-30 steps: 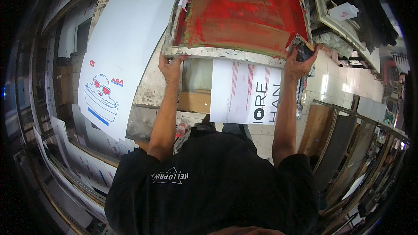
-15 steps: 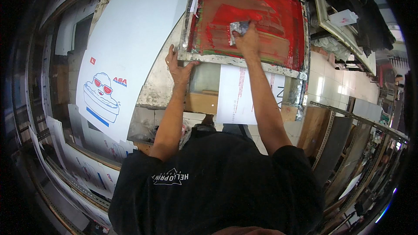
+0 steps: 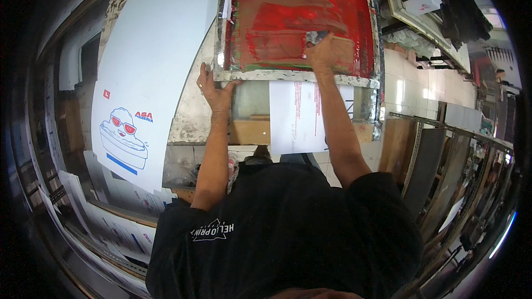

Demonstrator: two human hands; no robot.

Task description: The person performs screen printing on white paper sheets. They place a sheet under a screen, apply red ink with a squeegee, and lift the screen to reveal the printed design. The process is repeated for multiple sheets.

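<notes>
My right hand (image 3: pixel 323 55) is closed on a crumpled grey-and-white wad (image 3: pixel 316 36), mostly hidden under the fingers; cloth or paper, I cannot tell. It presses the wad onto the ink-smeared mesh of a screen printing frame (image 3: pixel 297 75), in the right part of the mesh. Wet red ink (image 3: pixel 288 16) covers the mesh in streaks, with browner, thinner patches. At the near left corner of the frame, my left hand (image 3: pixel 218 91) is open, thumb and fingers spread apart around the corner. A printed white sheet (image 3: pixel 288 116) lies partly beneath the near edge of the frame.
A long white board (image 3: pixel 158 50) with a printed cartoon figure leans over the table (image 3: pixel 191 113) on the left. Metal racks with boards (image 3: pixel 399 149) stand at the right. Another frame (image 3: pixel 396 5) and a white container (image 3: pixel 423 4) sit at the far right.
My right hand has moved the wad rightward and slightly nearer across the mesh. My left hand keeps its place at the frame's corner. The whole view has shifted a little.
</notes>
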